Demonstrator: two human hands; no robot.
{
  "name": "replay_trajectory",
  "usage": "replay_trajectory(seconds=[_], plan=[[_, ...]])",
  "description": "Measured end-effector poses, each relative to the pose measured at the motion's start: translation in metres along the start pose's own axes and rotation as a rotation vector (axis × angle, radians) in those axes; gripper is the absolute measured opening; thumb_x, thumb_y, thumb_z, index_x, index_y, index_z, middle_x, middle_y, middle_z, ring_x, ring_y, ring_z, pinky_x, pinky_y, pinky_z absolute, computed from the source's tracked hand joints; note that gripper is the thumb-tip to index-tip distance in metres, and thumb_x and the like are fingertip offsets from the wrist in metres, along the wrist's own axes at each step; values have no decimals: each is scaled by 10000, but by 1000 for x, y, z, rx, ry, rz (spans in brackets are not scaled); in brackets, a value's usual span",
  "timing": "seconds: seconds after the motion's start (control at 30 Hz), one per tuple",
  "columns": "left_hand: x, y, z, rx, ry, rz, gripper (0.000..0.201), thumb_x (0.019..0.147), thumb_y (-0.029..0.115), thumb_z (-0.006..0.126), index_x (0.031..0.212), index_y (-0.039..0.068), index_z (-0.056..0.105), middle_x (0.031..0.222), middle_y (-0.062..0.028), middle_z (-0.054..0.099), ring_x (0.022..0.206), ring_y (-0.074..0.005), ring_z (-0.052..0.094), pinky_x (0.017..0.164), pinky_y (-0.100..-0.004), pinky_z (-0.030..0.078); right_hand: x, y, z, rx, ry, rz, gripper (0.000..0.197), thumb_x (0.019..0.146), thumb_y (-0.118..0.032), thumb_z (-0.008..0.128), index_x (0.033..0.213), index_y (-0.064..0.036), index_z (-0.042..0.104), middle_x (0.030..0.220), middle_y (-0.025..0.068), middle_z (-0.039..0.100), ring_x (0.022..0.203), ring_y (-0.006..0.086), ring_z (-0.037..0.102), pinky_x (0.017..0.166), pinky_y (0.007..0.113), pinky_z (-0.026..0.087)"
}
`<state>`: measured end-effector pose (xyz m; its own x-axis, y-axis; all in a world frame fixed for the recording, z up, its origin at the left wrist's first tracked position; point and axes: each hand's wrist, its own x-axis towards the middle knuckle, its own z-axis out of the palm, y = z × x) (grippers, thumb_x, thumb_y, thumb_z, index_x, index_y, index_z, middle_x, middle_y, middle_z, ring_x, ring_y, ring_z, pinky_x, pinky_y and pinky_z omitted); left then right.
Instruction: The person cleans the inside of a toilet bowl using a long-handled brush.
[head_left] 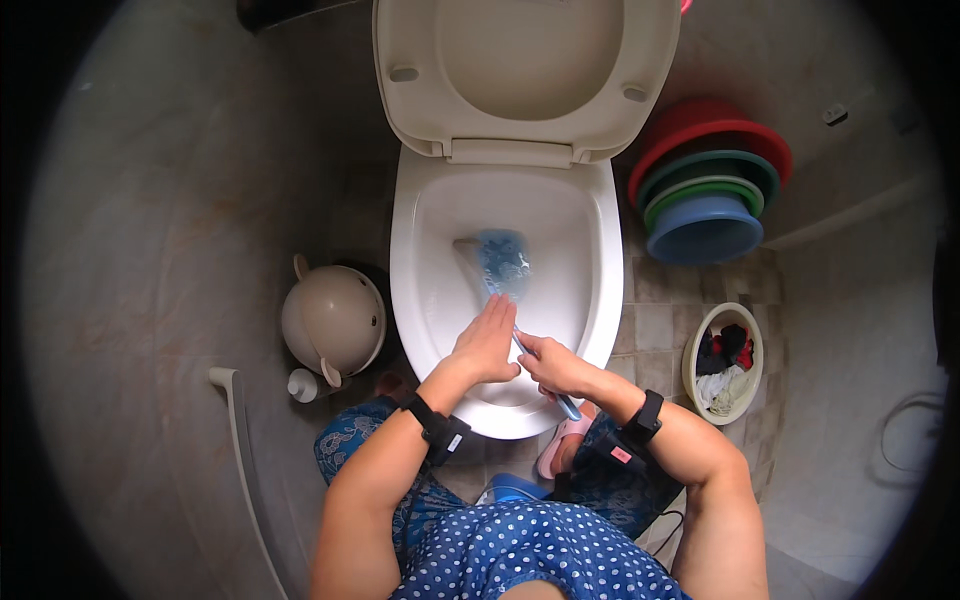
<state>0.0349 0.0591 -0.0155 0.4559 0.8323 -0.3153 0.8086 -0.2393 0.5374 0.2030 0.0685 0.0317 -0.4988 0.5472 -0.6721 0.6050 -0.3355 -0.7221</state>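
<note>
Below me is a white toilet (407,250), its lid and seat (400,110) raised, with bluish water (505,262) in the bowl. My right hand (555,367) is closed around a blue-handled brush (568,407) over the front of the bowl. The handle's end sticks out toward me below the fist, and the rest slants up to the left, into the bowl. Its head cannot be made out clearly. My left hand (488,345) hovers just left of the handle, fingers straight and together; whether it touches the handle I cannot tell.
Nested basins (705,240) in red, green and blue stand right of the toilet. An oval tub (690,372) of cloths sits nearer on the tiled floor. At left are a round beige lidded bin (330,318), a white bottle (302,385) and a pale rail (240,430).
</note>
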Motion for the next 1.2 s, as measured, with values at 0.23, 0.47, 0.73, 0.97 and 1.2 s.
replay_trajectory(seconds=[0.23,0.47,0.73,0.97,1.2], plan=[[-23,43,4,-123,-201,164,882,726,354,658,1389,-102,296,1446,-306,307,1374,-386,294,1145,-386,255,-71,-13,-39,-358,-226,120,504,915,-89,392,1412,-11,355,637,137,604,439,211,559,453,364,487],[1,23,3,-65,-83,56,933,722,334,665,1408,-122,226,1490,-311,203,1422,-386,169,1167,-393,197,-28,-11,-36,-302,-98,73,512,897,-71,402,1405,-16,387,612,131,601,425,225,565,448,360,488],[-7,50,16,-274,-166,201,837,801,317,573,1426,-106,209,1503,-296,188,1427,-369,168,1171,-376,179,-81,-54,-58,-663,-233,251,479,915,-88,421,1389,-21,408,772,187,650,634,268,654,589,377,524],[3,39,9,-308,-125,75,704,904,312,434,1436,-92,212,1520,-264,185,1436,-346,151,1174,-374,160,-54,-55,-51,-660,-234,317,458,916,-70,406,1369,-4,403,765,198,653,580,278,644,509,373,514],[-7,52,18,-499,-233,265,692,935,314,399,1461,-68,162,1545,-247,107,1453,-323,78,1184,-371,105,-91,-71,-54,-830,-268,403,398,897,-34,420,1286,40,459,855,221,668,675,326,671,570,411,538]])
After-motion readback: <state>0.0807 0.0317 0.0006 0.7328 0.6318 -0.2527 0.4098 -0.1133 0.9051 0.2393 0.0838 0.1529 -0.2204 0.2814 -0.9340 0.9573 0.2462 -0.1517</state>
